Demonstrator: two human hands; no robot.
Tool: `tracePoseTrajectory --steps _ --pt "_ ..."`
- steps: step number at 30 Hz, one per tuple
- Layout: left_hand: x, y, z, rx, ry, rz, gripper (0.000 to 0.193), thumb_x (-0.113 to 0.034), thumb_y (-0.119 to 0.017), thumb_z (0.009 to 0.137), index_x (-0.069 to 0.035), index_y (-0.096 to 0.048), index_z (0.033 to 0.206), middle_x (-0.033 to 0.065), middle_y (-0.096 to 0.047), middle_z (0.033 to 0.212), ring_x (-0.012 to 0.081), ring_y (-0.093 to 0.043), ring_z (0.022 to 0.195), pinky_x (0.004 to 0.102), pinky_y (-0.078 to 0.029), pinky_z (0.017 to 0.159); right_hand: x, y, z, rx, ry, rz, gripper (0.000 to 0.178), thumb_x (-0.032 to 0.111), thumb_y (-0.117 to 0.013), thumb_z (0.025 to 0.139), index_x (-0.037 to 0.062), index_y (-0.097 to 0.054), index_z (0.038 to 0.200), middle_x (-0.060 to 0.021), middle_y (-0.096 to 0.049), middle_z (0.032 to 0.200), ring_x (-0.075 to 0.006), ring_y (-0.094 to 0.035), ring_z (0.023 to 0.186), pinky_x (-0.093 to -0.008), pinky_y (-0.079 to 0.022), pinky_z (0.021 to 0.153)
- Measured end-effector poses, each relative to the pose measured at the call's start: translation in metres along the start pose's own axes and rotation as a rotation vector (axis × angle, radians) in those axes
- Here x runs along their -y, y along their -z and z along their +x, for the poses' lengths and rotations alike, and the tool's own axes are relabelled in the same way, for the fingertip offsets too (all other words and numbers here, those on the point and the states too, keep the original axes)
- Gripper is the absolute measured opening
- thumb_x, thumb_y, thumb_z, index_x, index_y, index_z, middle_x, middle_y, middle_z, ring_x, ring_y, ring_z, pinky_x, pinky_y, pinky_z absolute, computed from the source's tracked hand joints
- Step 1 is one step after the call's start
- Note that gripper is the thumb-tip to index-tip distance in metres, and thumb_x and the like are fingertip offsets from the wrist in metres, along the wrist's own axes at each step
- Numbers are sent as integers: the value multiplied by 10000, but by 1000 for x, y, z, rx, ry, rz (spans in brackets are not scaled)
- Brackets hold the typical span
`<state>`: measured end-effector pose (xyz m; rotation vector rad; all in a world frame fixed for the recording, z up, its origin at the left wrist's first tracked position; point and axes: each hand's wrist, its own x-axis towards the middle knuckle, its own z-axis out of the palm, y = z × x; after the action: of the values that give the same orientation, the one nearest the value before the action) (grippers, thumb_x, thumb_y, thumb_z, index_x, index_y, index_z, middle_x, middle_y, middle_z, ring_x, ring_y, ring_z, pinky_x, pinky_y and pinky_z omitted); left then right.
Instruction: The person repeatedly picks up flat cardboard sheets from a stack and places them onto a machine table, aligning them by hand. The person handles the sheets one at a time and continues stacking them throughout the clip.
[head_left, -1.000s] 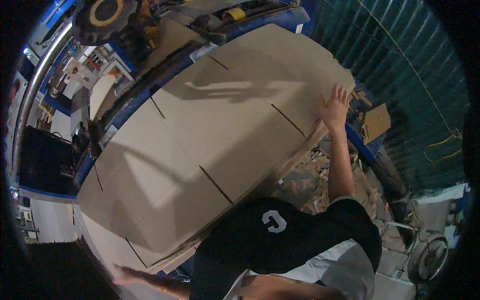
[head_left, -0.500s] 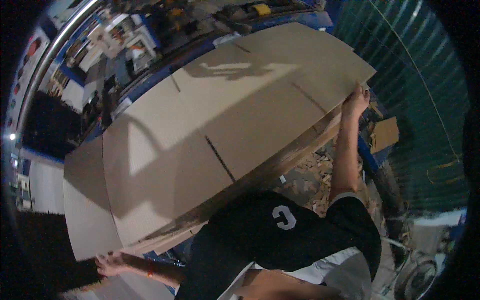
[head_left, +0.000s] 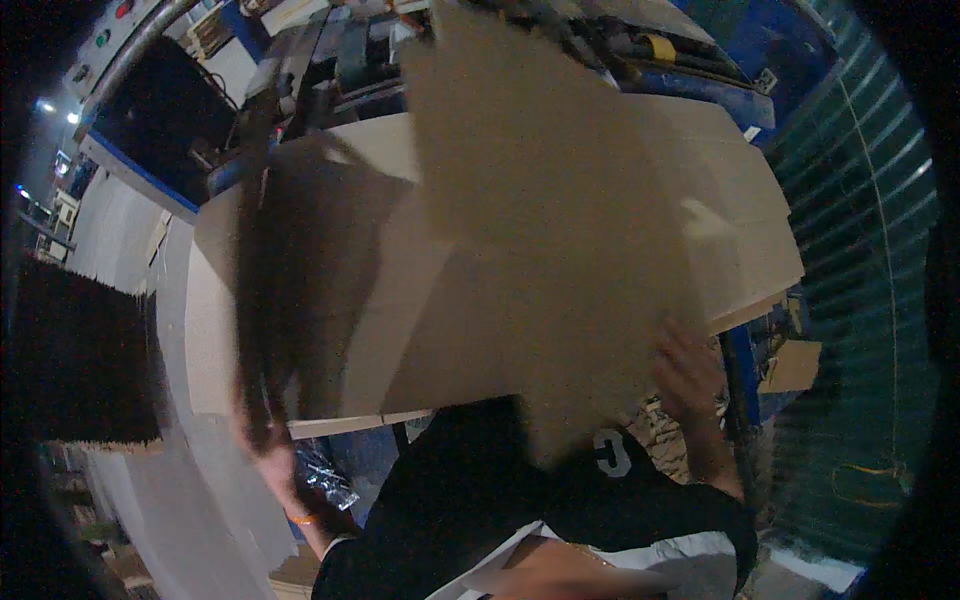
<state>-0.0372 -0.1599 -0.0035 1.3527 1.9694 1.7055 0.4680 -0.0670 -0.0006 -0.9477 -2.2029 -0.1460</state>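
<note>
A brown cardboard sheet [head_left: 550, 200], smeared by motion, stands raised and bent in front of me. My left hand [head_left: 265, 435] grips it low on the left, beneath a dark shadowed panel [head_left: 300, 280]. On the right side my right hand [head_left: 688, 375] is at the sheet's edge, its blurred fingers against the board. Behind and below the raised piece lies another large cardboard sheet [head_left: 745, 230], on top of a stack. Part of that lower sheet is hidden by the lifted one.
A machine with a blue frame [head_left: 700, 85] runs along the far side. Green corrugated wall [head_left: 860, 300] bounds the right. Cardboard scraps [head_left: 665, 435] lie near my right forearm, and a dark bristly-edged stack [head_left: 90, 360] stands at the left.
The cardboard sheet has come up from lying flat to standing bent and raised. My left hand has moved up and right; my right hand has come down and toward me.
</note>
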Motion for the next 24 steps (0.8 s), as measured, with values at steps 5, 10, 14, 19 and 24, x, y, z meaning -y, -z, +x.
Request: tracePoseTrajectory --steps 5,10,14,19,24 --pt "-29 -64 4 614 -392 567 478 23 -510 734 -133 -585 1180 111 -476 1308 326 -386 1253 456 -231 1066 8 -34 18 376 111 -91 361 153 -585 759 254 -612 1104 -8 -559 1213 -234 -531 1097 -385 -466 853" --pt "-35 -76 15 749 -546 709 508 -13 -511 728 -142 -542 1219 81 -447 1338 312 -370 1267 499 -209 1069 -11 -42 28 345 216 -38 412 244 -566 775 248 -566 1187 -16 -534 1240 -246 -500 1136 -398 -443 894" --pt "-32 -80 21 782 -599 722 448 -43 -512 765 -125 -546 1204 98 -456 1328 307 -373 1267 488 -234 1063 -33 -42 30 478 148 -46 477 382 -634 709 162 -580 1129 -55 -495 1275 -277 -455 1175 -422 -409 933" --pt "-31 -103 40 681 -787 577 533 -93 -491 746 -132 -480 1278 105 -391 1375 310 -372 1266 474 -245 1064 -62 -39 44 457 195 -273 619 517 -611 674 131 -560 1155 -74 -458 1308 -309 -428 1193 -471 -363 964" --pt "-23 -119 91 641 -628 490 693 29 -515 642 -135 -449 1311 114 -391 1371 322 -358 1272 461 -233 1074 -101 -68 89 494 92 -213 657 548 -569 748 167 -475 1275 -95 -393 1364 -320 -364 1240 -478 -314 999"
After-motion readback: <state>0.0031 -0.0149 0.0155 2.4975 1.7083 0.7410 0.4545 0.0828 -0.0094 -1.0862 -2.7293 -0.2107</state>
